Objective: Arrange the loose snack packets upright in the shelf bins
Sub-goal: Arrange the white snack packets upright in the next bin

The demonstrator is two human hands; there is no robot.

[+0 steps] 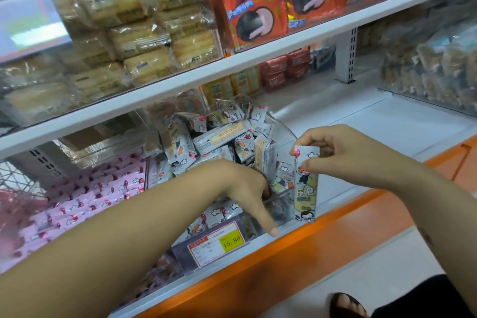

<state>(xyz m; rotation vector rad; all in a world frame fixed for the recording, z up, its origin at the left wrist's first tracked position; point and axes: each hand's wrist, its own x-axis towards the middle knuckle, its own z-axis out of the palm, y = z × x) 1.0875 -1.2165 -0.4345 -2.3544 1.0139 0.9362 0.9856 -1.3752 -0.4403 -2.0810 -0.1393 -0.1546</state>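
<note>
A clear plastic bin (pixel 281 126) on the lower shelf holds several white cartoon-print snack packets (pixel 219 137) heaped at all angles. My left hand (pixel 247 188) reaches down into the bin's front, fingers buried among the packets and hidden, thumb pointing down outside the front wall. My right hand (pixel 335 152) pinches the top edge of one packet (pixel 305 186), which hangs upright just right of the bin, above the shelf's front edge.
A price tag reading 15.80 (pixel 216 246) sits on the bin's front. Pink packets (pixel 90 196) fill the bin to the left. The white shelf (pixel 387 126) stretches to the right with an orange front lip (pixel 335 227). The upper shelf edge (pixel 232 70) overhangs the bin.
</note>
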